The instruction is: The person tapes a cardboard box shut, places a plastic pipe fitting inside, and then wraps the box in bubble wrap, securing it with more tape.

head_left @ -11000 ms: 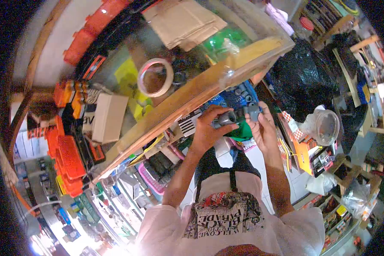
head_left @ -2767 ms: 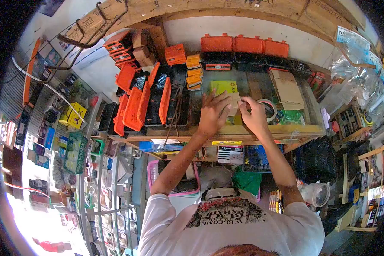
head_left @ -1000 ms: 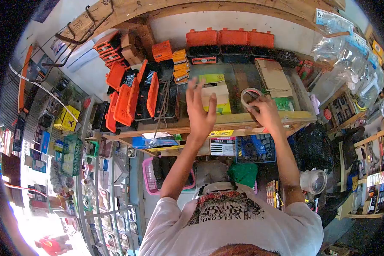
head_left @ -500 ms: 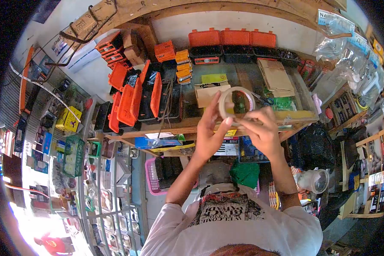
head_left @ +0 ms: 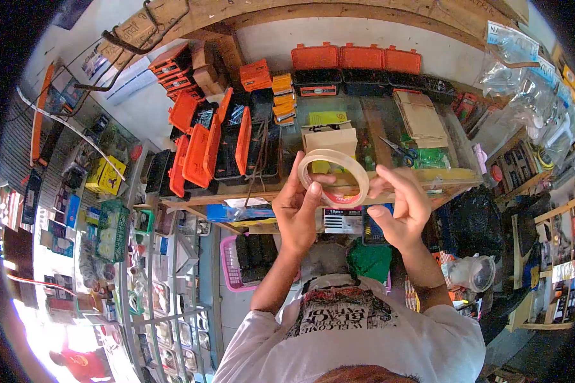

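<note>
A roll of clear tape [head_left: 363, 177] is held up in front of the counter's edge, its ring facing the camera. My left hand [head_left: 298, 207] grips its left side, with the thumb on the front of the ring. At the ring's right side is my right hand [head_left: 399, 207], its fingers apart and its fingertips close to the roll; whether they touch the tape is unclear. Behind the roll, a brown cardboard piece [head_left: 329, 140] and a yellow-green card [head_left: 328, 118] lie on the glass counter [head_left: 370, 118]. Scissors [head_left: 399, 150] rest to the right of them.
Open orange-lidded boxes [head_left: 200, 153] stand on the counter's left, with more orange boxes [head_left: 319, 76] along the wall. Flat brown packets [head_left: 420, 118] lie at the right. A pink basket [head_left: 231, 265] is below. Plastic bags [head_left: 508, 80] hang at upper right.
The tape roll has moved down and slightly left with my left hand, and tilted. My right hand has opened its fingers wider. The scissors are now in plain view.
</note>
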Demonstrator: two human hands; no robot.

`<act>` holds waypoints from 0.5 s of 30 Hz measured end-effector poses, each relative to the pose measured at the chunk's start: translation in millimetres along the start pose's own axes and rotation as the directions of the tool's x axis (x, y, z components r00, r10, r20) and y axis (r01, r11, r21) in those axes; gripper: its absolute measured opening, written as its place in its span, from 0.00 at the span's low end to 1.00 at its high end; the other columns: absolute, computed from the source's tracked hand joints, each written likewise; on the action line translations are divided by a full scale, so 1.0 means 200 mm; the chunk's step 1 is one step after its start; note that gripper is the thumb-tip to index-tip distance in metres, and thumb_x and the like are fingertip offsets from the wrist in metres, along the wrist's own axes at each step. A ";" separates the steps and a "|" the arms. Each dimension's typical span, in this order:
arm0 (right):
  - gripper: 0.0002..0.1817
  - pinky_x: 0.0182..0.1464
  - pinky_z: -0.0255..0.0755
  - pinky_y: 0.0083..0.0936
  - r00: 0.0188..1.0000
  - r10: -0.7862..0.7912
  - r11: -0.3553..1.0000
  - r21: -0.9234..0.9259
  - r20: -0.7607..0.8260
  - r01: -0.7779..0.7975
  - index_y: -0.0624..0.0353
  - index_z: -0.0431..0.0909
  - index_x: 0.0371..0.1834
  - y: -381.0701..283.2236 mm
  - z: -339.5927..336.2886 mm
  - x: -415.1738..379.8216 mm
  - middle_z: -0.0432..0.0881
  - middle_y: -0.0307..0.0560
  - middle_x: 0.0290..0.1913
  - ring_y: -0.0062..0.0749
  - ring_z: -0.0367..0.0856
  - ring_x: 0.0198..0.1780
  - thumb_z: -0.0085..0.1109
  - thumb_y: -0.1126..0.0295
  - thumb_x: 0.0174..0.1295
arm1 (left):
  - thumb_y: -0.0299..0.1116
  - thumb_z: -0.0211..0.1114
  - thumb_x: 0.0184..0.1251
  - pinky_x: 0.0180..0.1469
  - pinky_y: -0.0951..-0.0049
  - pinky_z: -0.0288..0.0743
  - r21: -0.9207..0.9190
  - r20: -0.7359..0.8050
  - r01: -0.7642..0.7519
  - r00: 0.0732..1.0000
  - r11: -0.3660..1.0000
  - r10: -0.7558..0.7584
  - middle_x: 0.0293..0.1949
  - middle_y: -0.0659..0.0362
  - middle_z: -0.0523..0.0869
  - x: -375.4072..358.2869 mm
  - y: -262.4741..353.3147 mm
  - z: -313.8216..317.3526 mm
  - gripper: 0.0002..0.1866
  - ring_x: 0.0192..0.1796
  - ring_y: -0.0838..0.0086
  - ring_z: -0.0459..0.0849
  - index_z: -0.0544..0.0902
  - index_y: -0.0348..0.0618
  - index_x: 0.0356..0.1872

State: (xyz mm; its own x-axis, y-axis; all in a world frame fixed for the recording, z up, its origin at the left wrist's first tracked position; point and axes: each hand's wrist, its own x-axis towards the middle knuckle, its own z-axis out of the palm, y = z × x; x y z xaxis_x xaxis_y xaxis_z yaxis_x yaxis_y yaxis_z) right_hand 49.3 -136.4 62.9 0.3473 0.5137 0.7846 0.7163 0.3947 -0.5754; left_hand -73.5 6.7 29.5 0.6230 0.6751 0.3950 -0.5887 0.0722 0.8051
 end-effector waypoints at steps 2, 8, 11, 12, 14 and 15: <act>0.28 0.47 0.77 0.28 0.993 0.109 0.989 0.094 0.040 -0.112 0.71 0.79 0.57 -0.05 0.04 0.03 0.84 0.57 0.50 0.33 0.83 0.45 0.77 0.67 0.56 | 0.30 0.61 0.77 0.52 0.70 0.83 -0.079 0.028 0.028 0.999 0.997 -0.026 0.51 0.50 0.87 0.00 -0.02 -0.03 0.32 0.51 0.71 0.86 0.60 0.34 0.76; 0.12 0.43 0.76 0.26 0.963 0.186 0.953 0.205 0.193 -0.225 0.70 0.86 0.39 -0.12 0.12 0.05 0.88 0.50 0.36 0.31 0.84 0.37 0.75 0.73 0.56 | 0.37 0.56 0.79 0.61 0.65 0.77 0.304 0.049 -0.075 0.997 0.950 0.063 0.57 0.48 0.84 0.02 0.01 -0.09 0.27 0.56 0.64 0.85 0.68 0.33 0.72; 0.13 0.38 0.73 0.25 0.965 0.113 0.986 0.095 0.235 -0.138 0.70 0.86 0.38 -0.12 0.14 0.07 0.86 0.47 0.33 0.30 0.82 0.33 0.76 0.73 0.53 | 0.42 0.56 0.76 0.66 0.60 0.71 0.462 0.175 -0.264 0.963 0.847 0.205 0.61 0.46 0.82 0.08 0.18 -0.13 0.26 0.63 0.59 0.81 0.76 0.32 0.66; 0.13 0.37 0.72 0.25 0.962 0.111 0.988 0.081 0.247 -0.135 0.69 0.86 0.37 -0.13 0.15 0.07 0.85 0.46 0.32 0.30 0.81 0.32 0.76 0.73 0.53 | 0.40 0.58 0.75 0.66 0.61 0.71 0.516 0.232 -0.325 0.944 0.792 0.236 0.61 0.46 0.82 0.09 0.23 -0.14 0.25 0.63 0.58 0.80 0.77 0.33 0.64; 0.12 0.35 0.72 0.27 0.954 0.118 0.990 0.041 0.277 -0.135 0.67 0.86 0.37 -0.14 0.17 0.08 0.85 0.45 0.31 0.31 0.81 0.32 0.77 0.72 0.53 | 0.36 0.60 0.72 0.65 0.61 0.72 0.603 0.349 -0.444 0.894 0.663 0.281 0.60 0.45 0.81 0.10 0.30 -0.16 0.22 0.62 0.57 0.80 0.81 0.33 0.61; 0.13 0.35 0.73 0.28 0.948 0.128 0.990 0.015 0.292 -0.138 0.65 0.86 0.38 -0.14 0.18 0.08 0.85 0.45 0.32 0.32 0.82 0.33 0.77 0.71 0.54 | 0.33 0.63 0.69 0.64 0.60 0.74 0.618 0.360 -0.460 0.887 0.638 0.290 0.58 0.44 0.82 0.10 0.32 -0.16 0.19 0.62 0.53 0.81 0.83 0.32 0.56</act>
State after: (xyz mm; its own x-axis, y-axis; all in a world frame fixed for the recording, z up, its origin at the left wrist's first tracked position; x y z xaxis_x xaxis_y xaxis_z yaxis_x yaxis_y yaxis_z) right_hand 12.6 -112.0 83.7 0.2438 0.7599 0.6026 0.6521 0.3315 -0.6819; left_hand -115.0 48.4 75.5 0.5674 0.3550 0.7430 -0.3437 -0.7179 0.6054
